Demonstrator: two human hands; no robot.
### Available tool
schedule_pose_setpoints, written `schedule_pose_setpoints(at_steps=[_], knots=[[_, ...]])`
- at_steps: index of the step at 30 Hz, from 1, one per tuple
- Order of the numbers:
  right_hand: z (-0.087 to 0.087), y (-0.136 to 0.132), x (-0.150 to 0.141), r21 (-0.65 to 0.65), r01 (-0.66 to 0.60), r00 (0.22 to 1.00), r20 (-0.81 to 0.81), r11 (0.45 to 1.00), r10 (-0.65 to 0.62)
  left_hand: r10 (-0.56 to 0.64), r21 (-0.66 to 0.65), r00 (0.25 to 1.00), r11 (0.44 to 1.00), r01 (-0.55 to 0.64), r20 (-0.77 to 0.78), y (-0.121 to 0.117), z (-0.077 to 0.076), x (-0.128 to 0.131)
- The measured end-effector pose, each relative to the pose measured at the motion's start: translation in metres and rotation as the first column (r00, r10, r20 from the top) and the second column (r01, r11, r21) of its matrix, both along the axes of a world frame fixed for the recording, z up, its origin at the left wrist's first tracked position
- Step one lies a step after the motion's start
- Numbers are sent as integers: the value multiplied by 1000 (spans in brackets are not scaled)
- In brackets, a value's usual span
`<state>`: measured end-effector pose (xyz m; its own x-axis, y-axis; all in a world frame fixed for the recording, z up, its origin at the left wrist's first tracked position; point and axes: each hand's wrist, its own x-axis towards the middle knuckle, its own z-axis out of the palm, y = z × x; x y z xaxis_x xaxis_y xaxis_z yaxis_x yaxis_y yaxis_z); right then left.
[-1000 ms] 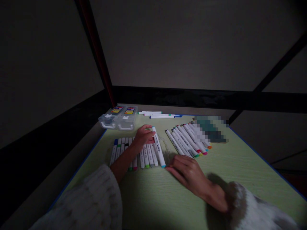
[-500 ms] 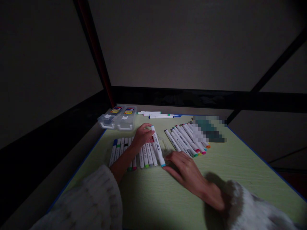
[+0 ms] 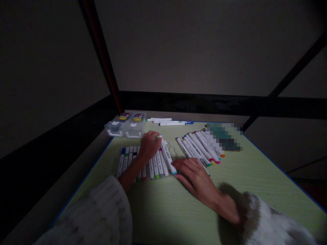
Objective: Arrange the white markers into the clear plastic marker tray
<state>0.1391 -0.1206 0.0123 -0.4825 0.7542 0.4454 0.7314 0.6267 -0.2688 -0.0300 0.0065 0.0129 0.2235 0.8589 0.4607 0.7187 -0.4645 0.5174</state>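
Note:
My left hand [image 3: 149,145] lies over a row of white markers [image 3: 133,160] on the green table [image 3: 163,211], its fingertips pinching the far end of a white marker with a blue cap [image 3: 167,156]. My right hand [image 3: 195,177] rests flat on the table with fingers stretched out, the fingertips touching the near blue end of that marker. A second row of white markers with coloured caps [image 3: 198,148] lies just right of the hands.
Two clear plastic boxes [image 3: 126,127] stand at the back left of the table. A few loose markers [image 3: 168,121] lie by the far edge. A blurred dark patch [image 3: 224,137] sits at the back right. Dark bars and walls surround the table.
The blue-capped marker has been pushed leftward against the left row. My right hand slid left and forward to its near end; my left hand shifted slightly left.

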Motion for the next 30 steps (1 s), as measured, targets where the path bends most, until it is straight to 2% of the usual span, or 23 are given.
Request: schedule_pose_setpoints(at_steps=[6, 13, 20, 30], knots=[[0, 0, -1, -4, 6, 1000, 19, 1000, -6, 5, -104, 997, 994, -13, -78, 4, -10, 1], [-2, 2, -1, 29, -16, 999, 34, 999, 15, 9, -188, 998, 982, -20, -55, 0, -10, 5], [-3, 3, -2, 17, -45, 996, 78, 999, 43, 4, -214, 1000, 977, -4, -3, -2, -10, 6], [-3, 4, -3, 7, -69, 996, 52, 998, 69, -5, -230, 1000, 973, 9, 16, 1, -11, 5]])
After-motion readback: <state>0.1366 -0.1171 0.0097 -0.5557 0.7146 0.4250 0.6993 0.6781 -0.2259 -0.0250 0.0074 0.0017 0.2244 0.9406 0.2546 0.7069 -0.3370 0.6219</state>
